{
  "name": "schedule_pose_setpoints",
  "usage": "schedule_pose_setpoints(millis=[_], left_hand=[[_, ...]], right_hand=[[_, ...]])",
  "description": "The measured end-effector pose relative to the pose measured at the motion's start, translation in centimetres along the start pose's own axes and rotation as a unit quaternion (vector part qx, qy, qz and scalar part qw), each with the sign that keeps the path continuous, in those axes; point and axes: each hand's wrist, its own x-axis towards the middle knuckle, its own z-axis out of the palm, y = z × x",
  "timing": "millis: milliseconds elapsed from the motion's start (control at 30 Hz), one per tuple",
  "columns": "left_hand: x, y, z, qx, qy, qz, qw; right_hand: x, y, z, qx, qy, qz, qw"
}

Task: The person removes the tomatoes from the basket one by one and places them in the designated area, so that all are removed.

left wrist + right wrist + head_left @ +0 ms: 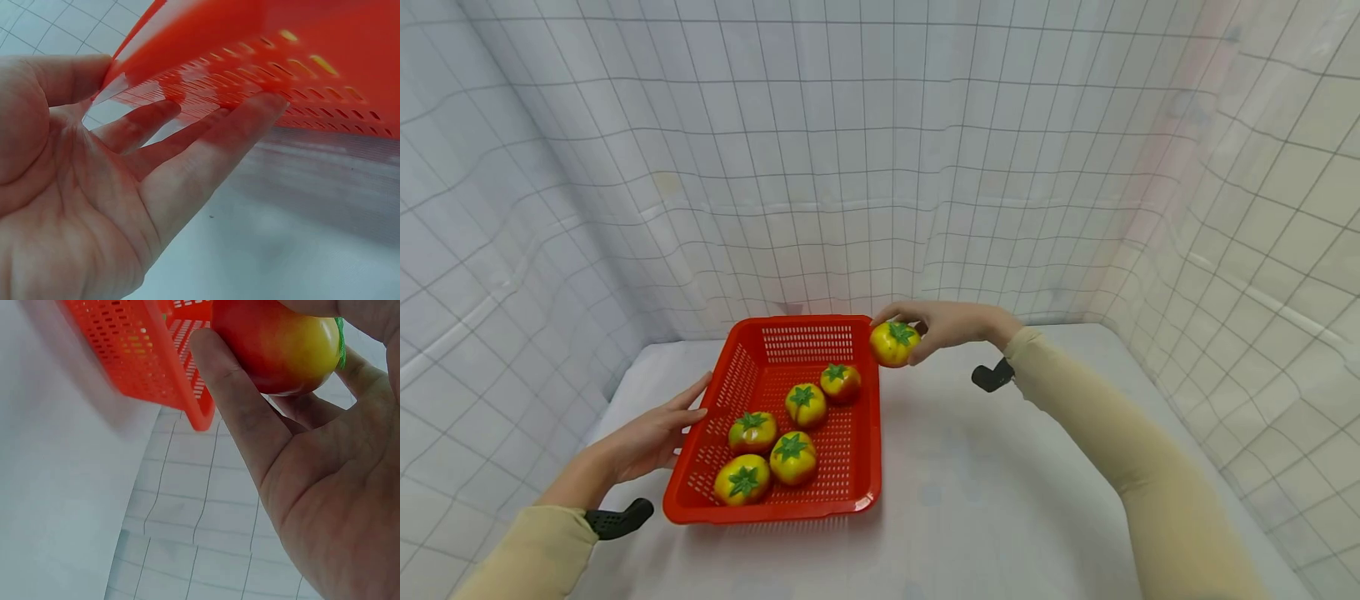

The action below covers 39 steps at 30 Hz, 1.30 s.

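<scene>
My right hand (951, 323) holds a yellow-and-red tomato (895, 343) with a green star-shaped leaf top, at the right rim of a red plastic basket (871, 450). In the right wrist view, fingers and thumb go round the glossy tomato (281, 353), the basket's edge close beside it. On the other side, my left hand (651, 437) grips the basket's left edge. Its thumb is at the rim in the left wrist view, and the fingers reach along the outside of the slotted wall (300, 75). Several similar tomatoes (793, 458) lie inside the basket, mostly toward the front.
The basket stands on a white-covered table (985, 500), with bare surface to its right. White sheeting with a grey grid (880, 167) hangs behind the table and along both sides. A dark wrist mount (619, 520) sits on each forearm.
</scene>
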Motion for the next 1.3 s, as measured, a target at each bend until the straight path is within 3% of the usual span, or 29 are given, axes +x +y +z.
schedule_pose_setpoints(millis=[567, 1300], left_hand=[[0.0, 0.1, -0.3, -0.018, -0.005, 0.009, 0.9998], [0.2, 0.3, -0.5, 0.003, -0.003, 0.003, 1.0]], right_hand=[[-2.9, 3.3, -1.3, 0.015, 0.041, 0.049, 0.9978], [-5.8, 7.7, -0.8, 0.049, 0.075, 0.085, 0.9924]])
